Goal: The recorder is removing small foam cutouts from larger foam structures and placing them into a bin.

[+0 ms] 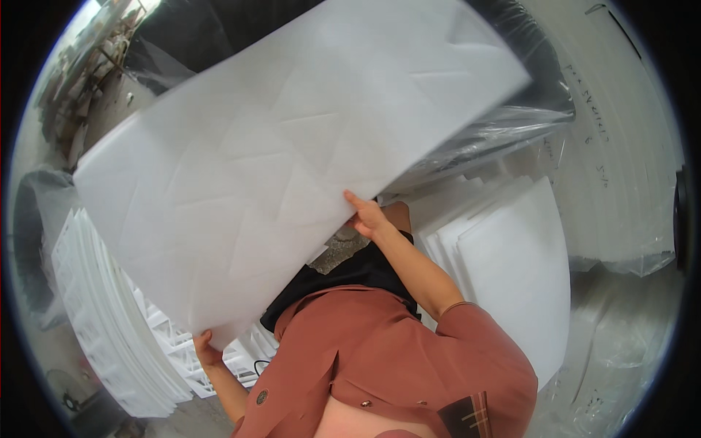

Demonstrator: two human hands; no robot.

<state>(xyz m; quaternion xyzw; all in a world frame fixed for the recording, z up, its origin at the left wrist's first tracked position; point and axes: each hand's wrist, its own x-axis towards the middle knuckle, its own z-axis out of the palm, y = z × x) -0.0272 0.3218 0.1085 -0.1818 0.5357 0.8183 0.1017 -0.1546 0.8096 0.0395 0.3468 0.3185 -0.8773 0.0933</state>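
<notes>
A large white foam sheet (292, 146), faintly creased with slanting marks, spans the space in front of me at a tilt. My left hand (208, 349) grips its lower left corner, thumb on the upper face and fingers hidden underneath. Farther along the near edge, my right hand (367, 217) pinches the sheet, its thumb lying on top. The far edge looks slightly blurred and hangs free of both hands.
On the left stands a stack of white sheets (109, 321), with cut-out white pieces (171, 339) beside it. Another white stack (511, 263) is at my right. Plastic-wrapped blocks (613, 146) with handwriting rise at far right. Dark plastic wrapping (212, 33) lies beyond the sheet.
</notes>
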